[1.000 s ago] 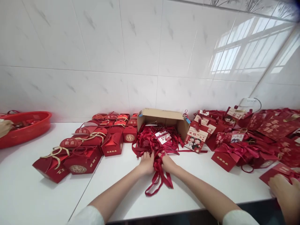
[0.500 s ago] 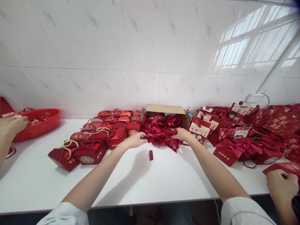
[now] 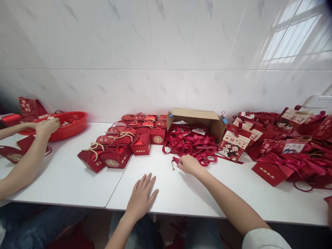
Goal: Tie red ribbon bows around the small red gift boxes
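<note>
My left hand [image 3: 141,195] rests near the front edge of the white table, fingers stretched out and holding nothing. At the front of a tangled heap of dark red ribbons [image 3: 190,141], my right hand [image 3: 191,164] has its fingertips closed on a thin red ribbon [image 3: 175,159] with a small gold-coloured tip. My own hand partly hides the grip. The heap spills from a brown cardboard box [image 3: 195,113] lying against the wall, with small printed cards among the ribbons.
Left of the heap stand rows of red gift boxes [image 3: 141,142], some tied with cord. Red gift bags [image 3: 232,143] and bow-tied boxes [image 3: 272,168] crowd the right. Far left, another person's hands [image 3: 48,126] are over a red plastic basin [image 3: 77,128].
My left hand has drawn back from the heap to the table front. My right hand has come to the heap's near edge. The small red piece no longer shows in front. The view has shifted.
</note>
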Tool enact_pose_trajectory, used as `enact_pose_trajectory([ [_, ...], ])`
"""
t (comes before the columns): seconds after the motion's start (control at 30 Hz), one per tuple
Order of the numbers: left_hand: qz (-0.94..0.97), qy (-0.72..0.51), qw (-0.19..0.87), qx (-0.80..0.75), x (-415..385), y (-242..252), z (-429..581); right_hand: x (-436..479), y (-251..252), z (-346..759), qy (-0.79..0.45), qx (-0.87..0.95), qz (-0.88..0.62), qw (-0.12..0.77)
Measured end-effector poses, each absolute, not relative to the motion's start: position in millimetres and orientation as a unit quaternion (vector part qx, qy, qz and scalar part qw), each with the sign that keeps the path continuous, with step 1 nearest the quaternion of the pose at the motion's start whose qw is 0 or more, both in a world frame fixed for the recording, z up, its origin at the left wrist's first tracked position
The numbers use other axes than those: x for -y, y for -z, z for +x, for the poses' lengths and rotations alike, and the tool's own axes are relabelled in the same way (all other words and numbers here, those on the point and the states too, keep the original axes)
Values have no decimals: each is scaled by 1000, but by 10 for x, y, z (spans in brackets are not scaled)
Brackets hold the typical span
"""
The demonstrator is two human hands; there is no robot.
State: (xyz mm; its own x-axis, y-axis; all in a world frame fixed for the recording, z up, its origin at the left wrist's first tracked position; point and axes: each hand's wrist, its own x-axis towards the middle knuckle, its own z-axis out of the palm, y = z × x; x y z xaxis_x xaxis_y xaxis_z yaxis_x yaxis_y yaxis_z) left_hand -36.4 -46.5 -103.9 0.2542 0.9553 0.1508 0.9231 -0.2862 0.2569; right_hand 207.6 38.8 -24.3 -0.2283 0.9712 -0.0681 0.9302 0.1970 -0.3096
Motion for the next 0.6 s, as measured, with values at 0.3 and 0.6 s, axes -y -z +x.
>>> enact_pose_trajectory([
  [0.3, 777, -169, 60, -604, 564, 989, -364, -475, 488, 1607, -205, 799, -565, 30],
  [0.6, 770, -185, 50, -609, 531, 1078, -396, -840, 227, 2304, -221, 772, -562, 200],
])
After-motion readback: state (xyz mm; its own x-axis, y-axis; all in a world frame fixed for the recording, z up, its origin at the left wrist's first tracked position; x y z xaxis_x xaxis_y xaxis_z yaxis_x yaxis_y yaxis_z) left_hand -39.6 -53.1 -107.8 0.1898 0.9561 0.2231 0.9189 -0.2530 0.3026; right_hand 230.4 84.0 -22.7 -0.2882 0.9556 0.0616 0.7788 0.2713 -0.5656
